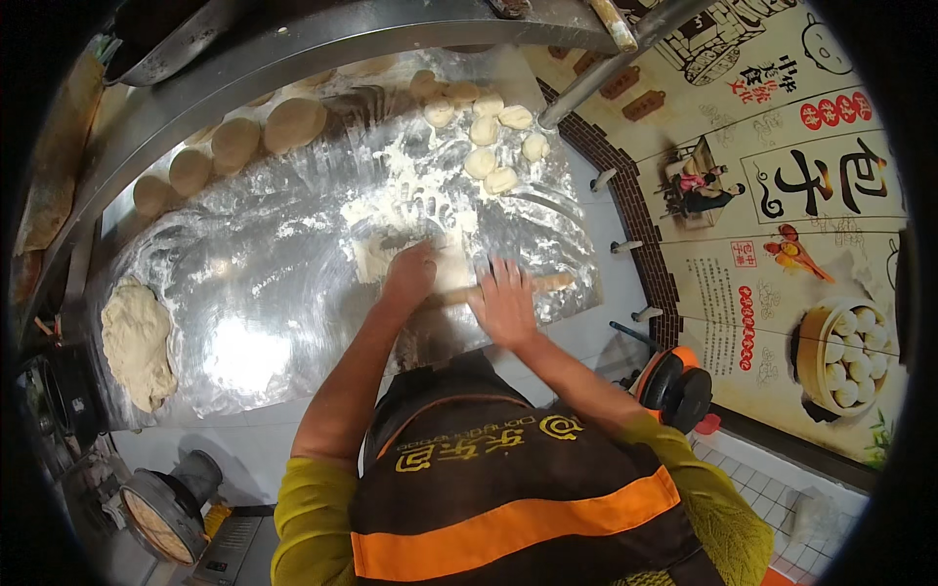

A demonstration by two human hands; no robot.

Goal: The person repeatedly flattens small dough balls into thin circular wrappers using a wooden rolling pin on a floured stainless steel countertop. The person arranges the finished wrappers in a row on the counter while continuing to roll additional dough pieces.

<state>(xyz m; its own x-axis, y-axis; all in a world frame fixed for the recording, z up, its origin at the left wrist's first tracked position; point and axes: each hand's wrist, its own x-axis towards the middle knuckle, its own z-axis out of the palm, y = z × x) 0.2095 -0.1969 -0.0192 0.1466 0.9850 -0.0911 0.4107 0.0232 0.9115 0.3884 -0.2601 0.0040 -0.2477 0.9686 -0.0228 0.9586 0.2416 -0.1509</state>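
My right hand (pixel 504 304) lies with fingers stretched forward over a wooden rolling pin (pixel 553 283), palm down on its middle. The pin's left end reaches to the near side of my left hand (pixel 411 274). That hand is partly curled, with a finger pointing forward, over a thin flat sheet of dough (pixel 451 258); whether it pinches the sheet is hidden. Loose flour (pixel 410 209) is spread just beyond. Several small dough pieces (pixel 482 162) sit farther off to the right on the floured metal worktop (pixel 286 256).
A large lump of dough (pixel 137 344) rests at the worktop's left end. Several round dough-coloured shapes (pixel 236 145) line the far left side, under a metal shelf edge (pixel 308 51). A metal pole (pixel 586 86) rises at the far right corner, beside a printed wall (pixel 791 212).
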